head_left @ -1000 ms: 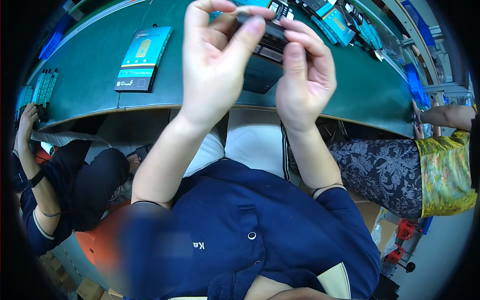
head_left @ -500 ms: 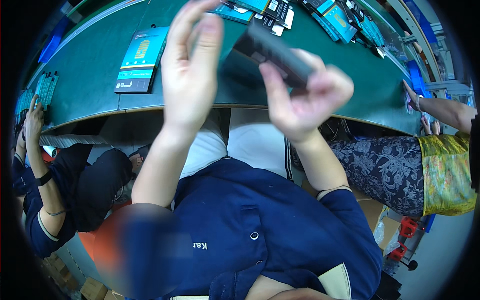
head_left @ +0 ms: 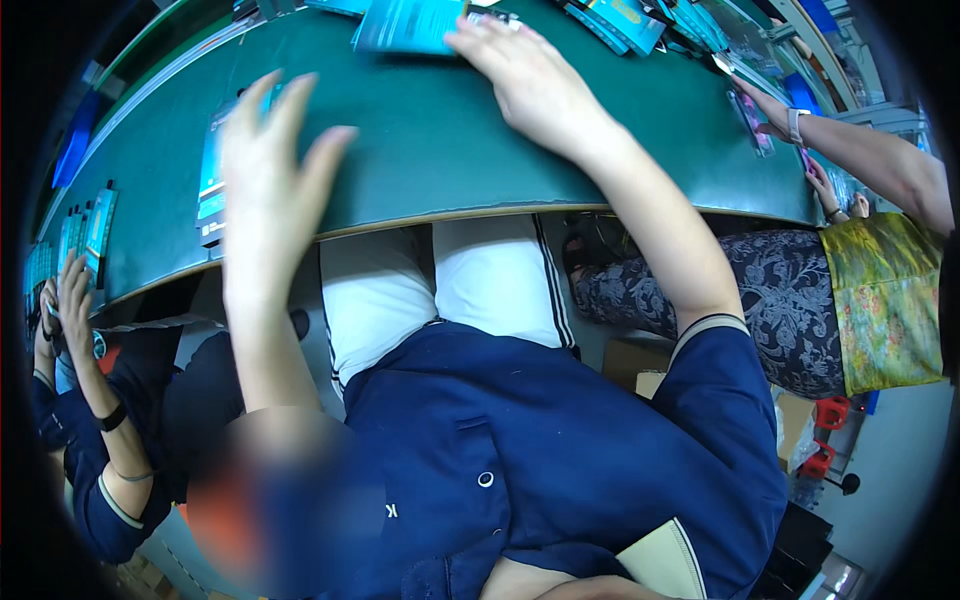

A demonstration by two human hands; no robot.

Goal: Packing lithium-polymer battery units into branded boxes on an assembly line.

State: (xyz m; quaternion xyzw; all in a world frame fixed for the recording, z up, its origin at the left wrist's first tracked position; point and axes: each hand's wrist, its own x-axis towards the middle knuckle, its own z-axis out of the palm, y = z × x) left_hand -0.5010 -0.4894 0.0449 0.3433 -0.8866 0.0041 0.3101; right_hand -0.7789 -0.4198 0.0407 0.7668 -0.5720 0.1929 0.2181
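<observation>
Here, left fingers [head_left: 327, 158] splayed, empty, near box [head_left: 211, 190]; right fingers [head_left: 487, 50] at packet [head_left: 408, 27], hold unclear.

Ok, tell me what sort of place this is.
Probably a packing workshop or small factory: a long green worktable, flat blue boxes lying on it, and a co-worker at the left and another at the right along the same table.

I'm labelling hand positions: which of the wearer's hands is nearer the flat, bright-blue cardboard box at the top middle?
Right. The right hand is at the right edge of the blue cardboard box; the left hand is apart from it, to its lower left.
</observation>
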